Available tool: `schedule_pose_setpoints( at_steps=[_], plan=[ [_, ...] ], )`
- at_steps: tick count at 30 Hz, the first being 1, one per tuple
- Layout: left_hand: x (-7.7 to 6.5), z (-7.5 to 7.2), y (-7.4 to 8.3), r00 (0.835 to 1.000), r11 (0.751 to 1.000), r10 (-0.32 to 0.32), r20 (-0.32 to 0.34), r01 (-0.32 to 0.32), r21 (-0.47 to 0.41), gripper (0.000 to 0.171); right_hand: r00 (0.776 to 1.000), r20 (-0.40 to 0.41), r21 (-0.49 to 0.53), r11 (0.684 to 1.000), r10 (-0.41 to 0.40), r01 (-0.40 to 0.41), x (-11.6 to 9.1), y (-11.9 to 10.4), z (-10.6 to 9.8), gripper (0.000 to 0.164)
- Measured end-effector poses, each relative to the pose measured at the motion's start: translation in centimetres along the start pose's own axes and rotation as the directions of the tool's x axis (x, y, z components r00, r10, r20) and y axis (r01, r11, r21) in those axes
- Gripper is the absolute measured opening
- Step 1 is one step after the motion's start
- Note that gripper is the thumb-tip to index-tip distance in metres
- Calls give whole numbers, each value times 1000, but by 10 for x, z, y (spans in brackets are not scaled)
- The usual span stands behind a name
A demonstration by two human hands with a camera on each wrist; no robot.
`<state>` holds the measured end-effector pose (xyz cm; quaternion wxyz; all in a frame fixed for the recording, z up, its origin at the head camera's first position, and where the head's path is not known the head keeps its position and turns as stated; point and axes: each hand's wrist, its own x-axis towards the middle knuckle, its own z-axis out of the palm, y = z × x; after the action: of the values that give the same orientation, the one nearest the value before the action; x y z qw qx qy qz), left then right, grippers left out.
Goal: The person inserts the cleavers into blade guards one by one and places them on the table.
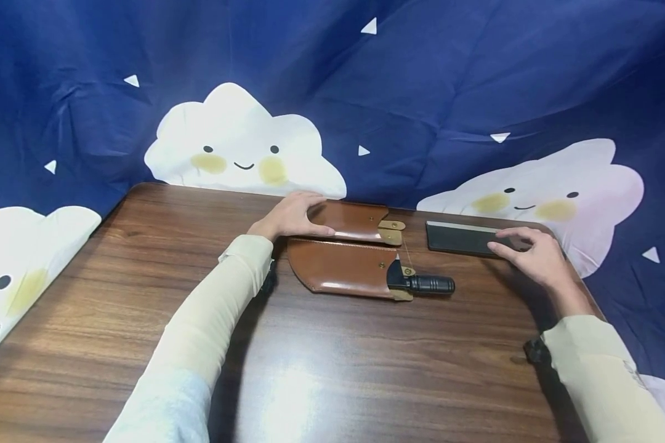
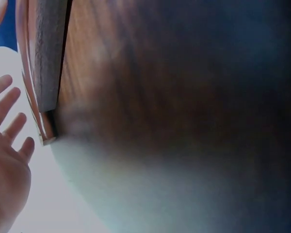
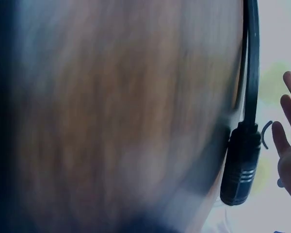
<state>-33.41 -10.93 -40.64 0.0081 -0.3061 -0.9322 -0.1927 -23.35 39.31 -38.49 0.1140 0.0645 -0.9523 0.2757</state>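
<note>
My left hand is at the left end of the far brown leather sheath, thumb along its near edge; contact is unclear. Its fingers are spread in the left wrist view. Nearer to me lies a second brown sheath with a black-handled cleaver in it. My right hand hovers at the right end of a bare black cleaver with a pale edge, thumb and fingers apart. That cleaver's handle is hidden in the head view but shows in the right wrist view, beside the hand.
Everything lies on a brown wood-grain table with rounded far corners. Behind it hangs a blue curtain printed with smiling white clouds. Small tan snap straps stick out at the far sheath's right end.
</note>
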Motion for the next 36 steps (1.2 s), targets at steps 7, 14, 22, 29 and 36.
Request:
schedule_pose_setpoints(
  at_steps=[7, 14, 22, 29, 36],
  plan=[
    [7, 1, 2, 996, 998, 5, 88, -11, 62, 99, 999, 41, -11, 1000, 9, -9, -2, 11, -6, 46],
    [12, 2, 7, 991, 992, -31, 133, 14, 127, 105, 994, 99, -31, 999, 41, -38, -2, 23, -16, 52],
    [13, -2, 12, 983, 981, -59, 175, 25, 190, 113, 990, 125, -117, 992, 68, -53, -5, 24, -14, 55],
    [13, -2, 12, 981, 987, -43, 191, 12, 162, 111, 981, 166, -243, 969, 98, -55, -3, 27, -14, 59],
    [21, -5, 15, 966, 983, -32, 255, -16, 184, 110, 977, 165, -299, 951, 132, -78, -7, 44, -22, 61]
  ],
)
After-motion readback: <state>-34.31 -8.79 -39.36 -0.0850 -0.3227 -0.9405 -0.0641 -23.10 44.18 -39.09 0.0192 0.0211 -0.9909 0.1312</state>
